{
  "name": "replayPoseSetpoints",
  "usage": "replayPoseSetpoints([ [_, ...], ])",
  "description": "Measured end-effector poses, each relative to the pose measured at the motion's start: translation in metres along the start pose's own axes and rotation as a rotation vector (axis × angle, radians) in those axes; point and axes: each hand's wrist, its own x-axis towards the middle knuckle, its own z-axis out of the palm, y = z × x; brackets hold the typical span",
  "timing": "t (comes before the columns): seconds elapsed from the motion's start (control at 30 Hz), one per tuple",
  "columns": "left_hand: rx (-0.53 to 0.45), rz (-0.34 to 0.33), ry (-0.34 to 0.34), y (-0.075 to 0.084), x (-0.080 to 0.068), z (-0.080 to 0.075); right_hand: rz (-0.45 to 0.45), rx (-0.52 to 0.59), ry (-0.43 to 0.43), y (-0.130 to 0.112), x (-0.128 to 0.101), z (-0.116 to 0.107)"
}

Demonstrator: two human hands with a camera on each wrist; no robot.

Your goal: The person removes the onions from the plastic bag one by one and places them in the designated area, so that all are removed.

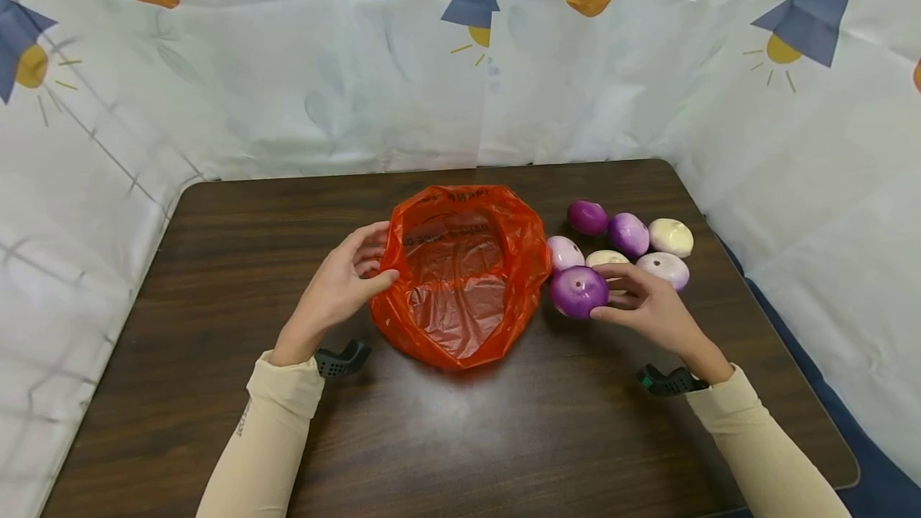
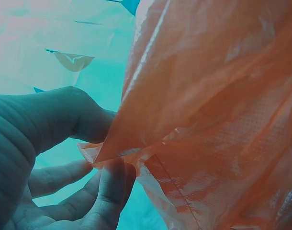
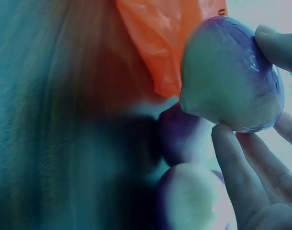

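An orange plastic bag [image 1: 460,274] lies open on the dark wooden table [image 1: 460,422]. My left hand [image 1: 352,278] pinches the bag's left rim, thumb on one side and fingers on the other; the left wrist view shows that pinched orange plastic bag [image 2: 208,120] close up. My right hand [image 1: 633,302] holds a purple onion [image 1: 579,292] by its fingertips, just right of the bag. In the right wrist view the purple onion [image 3: 232,76] sits between thumb and fingers, lifted above other onions [image 3: 189,201].
Several more onions [image 1: 629,242], purple and pale, lie in a cluster on the table behind my right hand. A printed white cloth [image 1: 288,62] walls the table at the back and both sides. The table's right edge is near the cluster.
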Motion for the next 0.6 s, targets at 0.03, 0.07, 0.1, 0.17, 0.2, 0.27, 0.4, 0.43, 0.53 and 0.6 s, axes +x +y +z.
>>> replayPoseSetpoints([
  [0.03,0.0,-0.001,0.0,0.0,0.0,0.0,-0.006,-0.005,0.0,0.001,-0.001,0.0],
  [0.07,0.0,-0.002,0.001,0.0,0.0,0.0,-0.012,-0.005,0.0,0.003,-0.001,0.001],
  [0.1,0.001,-0.003,-0.001,0.0,0.0,0.0,-0.019,-0.006,-0.001,0.004,-0.002,0.002],
  [0.17,0.003,-0.005,-0.002,0.0,0.0,-0.001,-0.039,-0.011,-0.004,0.006,-0.002,0.004],
  [0.2,0.005,-0.006,-0.002,0.0,0.0,-0.001,-0.047,-0.013,-0.007,0.007,-0.001,0.005],
  [0.27,0.006,-0.005,-0.002,0.0,0.0,-0.001,-0.06,-0.015,-0.017,0.009,0.0,0.009],
  [0.4,0.001,-0.003,0.0,-0.001,0.0,-0.001,-0.07,-0.036,-0.041,0.011,0.002,0.015],
  [0.43,0.0,-0.001,0.001,-0.001,0.0,-0.001,-0.069,-0.043,-0.045,0.012,0.003,0.016],
  [0.53,0.002,-0.002,0.003,0.0,0.0,0.0,-0.066,-0.069,-0.043,0.013,0.004,0.02],
  [0.6,0.003,-0.001,0.005,0.0,0.0,0.0,-0.065,-0.084,-0.039,0.014,0.005,0.022],
])
